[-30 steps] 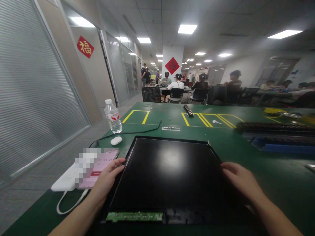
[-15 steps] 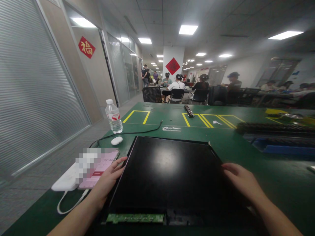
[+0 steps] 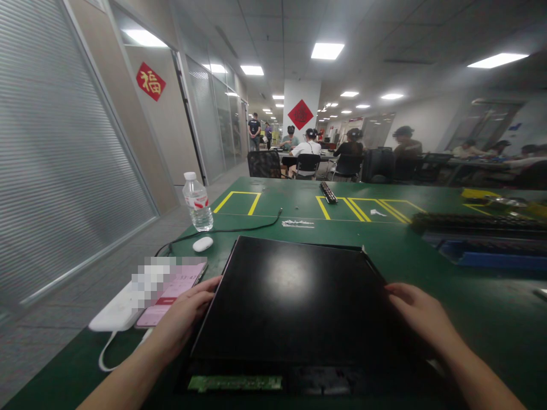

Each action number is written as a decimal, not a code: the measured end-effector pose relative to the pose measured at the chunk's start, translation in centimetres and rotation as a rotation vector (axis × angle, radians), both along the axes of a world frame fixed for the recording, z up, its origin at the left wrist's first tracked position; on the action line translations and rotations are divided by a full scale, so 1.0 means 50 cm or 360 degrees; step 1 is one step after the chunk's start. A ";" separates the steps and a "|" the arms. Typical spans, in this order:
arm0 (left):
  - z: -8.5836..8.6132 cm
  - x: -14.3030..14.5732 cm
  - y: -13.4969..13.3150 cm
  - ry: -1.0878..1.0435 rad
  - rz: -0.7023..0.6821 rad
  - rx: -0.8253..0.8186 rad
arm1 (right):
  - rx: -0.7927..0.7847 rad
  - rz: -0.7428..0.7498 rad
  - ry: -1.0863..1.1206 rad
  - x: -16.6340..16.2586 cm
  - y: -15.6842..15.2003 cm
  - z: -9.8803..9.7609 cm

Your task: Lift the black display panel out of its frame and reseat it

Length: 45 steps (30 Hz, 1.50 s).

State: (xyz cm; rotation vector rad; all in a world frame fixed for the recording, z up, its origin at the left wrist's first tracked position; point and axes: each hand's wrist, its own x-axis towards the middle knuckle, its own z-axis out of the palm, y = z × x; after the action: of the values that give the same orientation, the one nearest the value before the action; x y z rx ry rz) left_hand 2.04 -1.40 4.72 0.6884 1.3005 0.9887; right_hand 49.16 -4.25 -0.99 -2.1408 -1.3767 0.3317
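Observation:
A black, glossy LCD panel (image 3: pixel 294 307) lies in front of me over a dark frame, whose rim (image 3: pixel 333 246) shows along the far edge. At the panel's near side is a green circuit board strip (image 3: pixel 235 383). My left hand (image 3: pixel 192 304) grips the panel's left edge, fingertips close to the far left corner and thumb hidden. On the opposite edge, my right hand (image 3: pixel 412 304) has its fingers bent around the side, fingertips partly out of sight. Light from above reflects on the screen.
Left of the panel are a phone (image 3: pixel 171 299), a white power bank (image 3: pixel 113 310), a white earbud case (image 3: pixel 203 244) and a water bottle (image 3: pixel 198 205). A black cable (image 3: pixel 239 230) crosses the green table (image 3: pixel 465 319). Blue and black parts (image 3: pixel 491 253) sit at right; people work beyond.
The panel has shifted slightly against the frame, with more of the rim showing at its far right. My left hand has moved a little with its edge; my right hand is nearly unchanged.

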 end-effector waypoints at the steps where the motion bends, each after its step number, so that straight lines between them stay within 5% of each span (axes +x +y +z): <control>1: 0.000 -0.001 0.000 -0.0007 -0.0027 0.0020 | 0.0002 0.0000 -0.0006 -0.001 0.000 0.000; 20: -0.058 -0.040 0.005 0.0215 -0.0154 0.0418 | 0.0007 0.0033 0.0013 0.008 0.002 -0.009; 31: -0.029 -0.016 -0.017 -0.0216 -0.0215 0.0382 | 0.0005 -0.0060 0.0129 -0.010 0.002 0.010; 45: -0.030 -0.008 -0.023 -0.0271 -0.0151 0.0495 | -0.0043 -0.0155 0.0300 -0.012 0.006 0.019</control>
State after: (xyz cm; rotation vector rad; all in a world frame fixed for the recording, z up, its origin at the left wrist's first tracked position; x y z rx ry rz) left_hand 1.66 -2.57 3.23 0.8743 0.9666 1.1580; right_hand 48.56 -3.94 -0.05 -2.1297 -1.1644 0.5025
